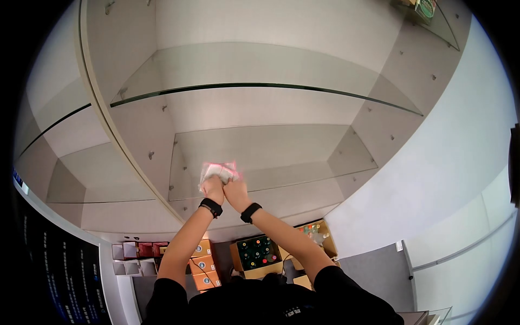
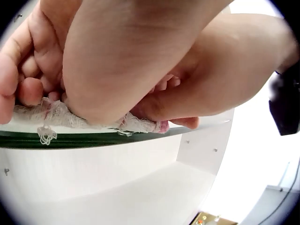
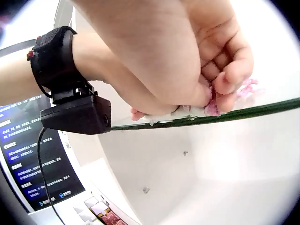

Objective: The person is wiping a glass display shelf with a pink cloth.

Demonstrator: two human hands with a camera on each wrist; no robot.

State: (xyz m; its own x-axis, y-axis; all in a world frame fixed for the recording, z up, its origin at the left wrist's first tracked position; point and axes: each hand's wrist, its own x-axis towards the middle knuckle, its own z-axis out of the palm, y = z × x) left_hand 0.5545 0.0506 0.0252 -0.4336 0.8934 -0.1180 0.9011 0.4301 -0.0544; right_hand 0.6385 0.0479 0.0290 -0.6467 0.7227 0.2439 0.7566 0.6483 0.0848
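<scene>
A white cloth with pink edges (image 1: pixel 219 170) lies bunched under both hands at the front edge of a glass shelf (image 1: pixel 271 187). My left hand (image 1: pixel 213 189) and right hand (image 1: pixel 236 194) are side by side, close together, each gripping the cloth. The left wrist view shows frayed threads of the cloth (image 2: pixel 56 117) hanging over the green glass edge (image 2: pixel 70 140). Curled fingers of my right hand (image 3: pixel 220 70) pinch the pink part of the cloth (image 3: pixel 213 108) in the right wrist view.
Another glass shelf (image 1: pixel 260 85) spans the cabinet above the hands. Below stand orange boxes (image 1: pixel 205 264), a carton of dark bottles (image 1: pixel 238 257) and a carton with clear bottles (image 1: pixel 328 244). A box (image 1: pixel 425 10) sits on a shelf at the upper right. A dark screen (image 1: pixel 59 271) is at left.
</scene>
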